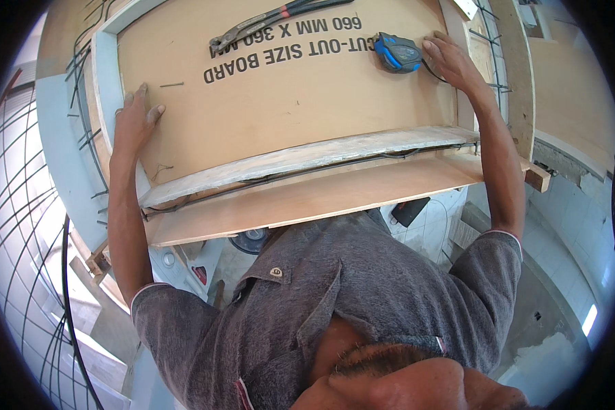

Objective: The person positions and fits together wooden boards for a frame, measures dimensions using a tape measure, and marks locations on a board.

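A brown board (287, 102) with dark upside-down lettering lies inside a frame of pale planks. My left hand (137, 123) rests at the left plank (104, 68), thumb apart from the fingers, with no loose object visible in it. Near the right plank (461, 89), my right hand (452, 63) lies with its fingers stretched out over the board's edge. Just left of those fingers sits a blue and black tape measure (398, 53), its dark cord running under the hand. Pincers (273, 19) with dark jaws and red-marked handles lie at the board's far side.
A nail (172, 85) lies on the board near my left hand. A whitish near plank (307, 158) and a plywood strip (321, 198) stand before my body. Steel rods (82, 96) run outside the frame, and a wire grid (14, 171) stands at far left.
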### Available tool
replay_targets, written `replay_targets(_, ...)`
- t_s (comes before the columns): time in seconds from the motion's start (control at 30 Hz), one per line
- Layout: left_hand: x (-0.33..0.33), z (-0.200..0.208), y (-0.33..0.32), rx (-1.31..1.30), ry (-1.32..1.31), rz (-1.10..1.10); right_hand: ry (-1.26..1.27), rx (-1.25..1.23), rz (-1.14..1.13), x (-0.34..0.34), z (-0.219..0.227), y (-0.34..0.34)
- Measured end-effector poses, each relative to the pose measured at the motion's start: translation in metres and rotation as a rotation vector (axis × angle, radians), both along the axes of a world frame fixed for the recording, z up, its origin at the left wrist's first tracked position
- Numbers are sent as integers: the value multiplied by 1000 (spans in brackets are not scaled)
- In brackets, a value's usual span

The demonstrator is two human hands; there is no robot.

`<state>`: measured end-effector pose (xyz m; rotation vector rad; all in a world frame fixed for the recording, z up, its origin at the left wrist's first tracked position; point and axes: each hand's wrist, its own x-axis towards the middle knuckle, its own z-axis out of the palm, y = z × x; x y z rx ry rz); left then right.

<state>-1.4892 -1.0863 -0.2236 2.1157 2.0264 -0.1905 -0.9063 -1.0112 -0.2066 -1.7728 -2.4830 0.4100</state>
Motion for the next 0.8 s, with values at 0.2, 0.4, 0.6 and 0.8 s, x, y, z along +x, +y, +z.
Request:
replay_targets(0.2,4,4,-2,9,35,12,-43,11,16,18,-16,3)
replay_targets(0.4,0,-1,-3,23,79,18,-6,-50,-9,13,-5,7)
replay_targets(0.6,1,1,0,-10,60,17,-43,-55,13,26,-16,12)
replay_targets(0.8,-9,-11,-1,58,31,-29,-60,1,52,26,-17,13)
